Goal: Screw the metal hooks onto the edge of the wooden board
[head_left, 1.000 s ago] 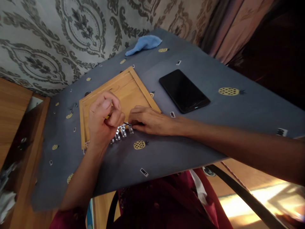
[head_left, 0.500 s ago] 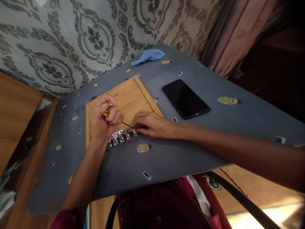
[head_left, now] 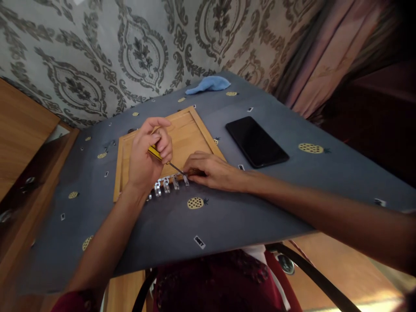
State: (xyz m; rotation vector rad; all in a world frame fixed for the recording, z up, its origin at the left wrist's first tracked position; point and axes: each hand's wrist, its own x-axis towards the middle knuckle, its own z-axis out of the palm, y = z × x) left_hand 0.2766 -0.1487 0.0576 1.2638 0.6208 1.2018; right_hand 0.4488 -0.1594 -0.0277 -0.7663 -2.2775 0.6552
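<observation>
A wooden panel with a raised frame (head_left: 203, 128) lies on the grey-blue tablecloth. Along its near edge runs a row of silver metal hooks (head_left: 166, 185). My left hand (head_left: 151, 149) is wrapped round the yellow handle of a screwdriver (head_left: 156, 153), whose thin shaft slants down to the rightmost hook. At that same end, my right hand (head_left: 208, 170) rests on the panel's edge with its fingers pinched beside the screwdriver tip. Whatever those fingers hold is too small to make out.
A black phone (head_left: 256, 141) lies right of the panel. A blue cloth (head_left: 209, 84) is at the back by the patterned wall. Small metal pieces (head_left: 109, 145) lie left of the panel. Wooden furniture (head_left: 26, 138) stands at the left.
My left hand has turned on the screwdriver, and more of the yellow handle shows. The fingers have opened a little from it. My right hand stays at the same hook. The view has shifted slightly.
</observation>
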